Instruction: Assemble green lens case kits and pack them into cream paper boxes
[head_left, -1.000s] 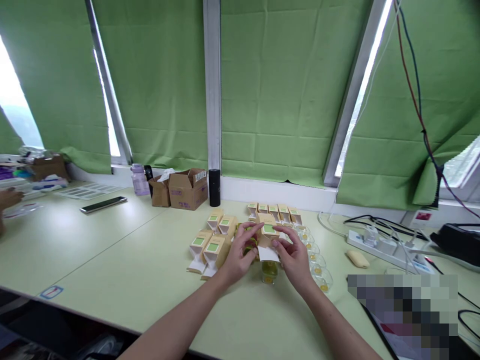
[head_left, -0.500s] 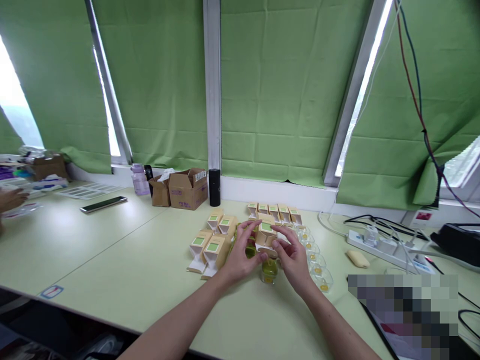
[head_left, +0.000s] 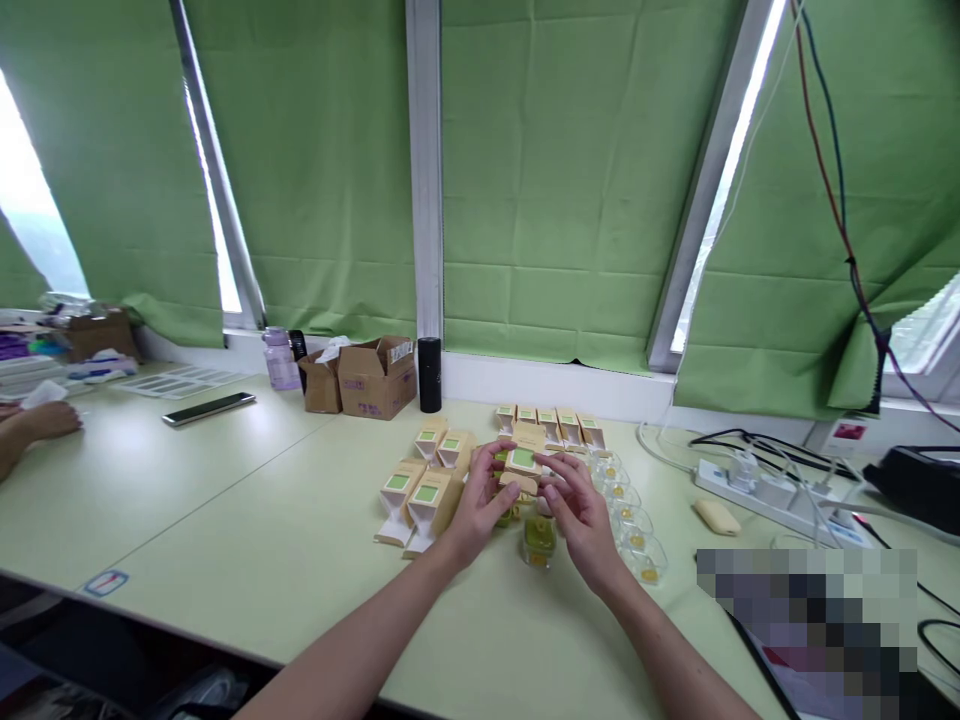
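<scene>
Bench [head_left: 285, 560] spreads beneath everything, its pale yellow-green top smooth and a little glossy, running from a far edge along the window wall to a near edge that slants across at lower left. Close to the far edge sits an open cardboard box [head_left: 375, 385], brown and dull.

My left hand [head_left: 476, 510] and right hand [head_left: 585, 515] flank a small carton [head_left: 523, 458] held above the bench, well in from its near edge. My left fingers are closed on it, thumb at its near end; my right fingers bend at its right side, tips at or touching the board, though I can't tell whether they grip. The step in hand looks to me like working the near flap. That, I judge, calls for a steady left hold and gentle right fingertips, because thin board dents easily.

Matching cartons stand in a group of four [head_left: 433, 500] just left of my left hand, and in a far row [head_left: 551, 425] by the bench's far edge: boxy, matte tan outside, white inside, flaps hanging loose.

Toward the bench's near edge from my carton stands a green jar [head_left: 538, 537], squat and glassy. Beside my right hand, clear cups [head_left: 649, 565] line up toward the far edge, rounded and transparent, yellow at the base.
</scene>
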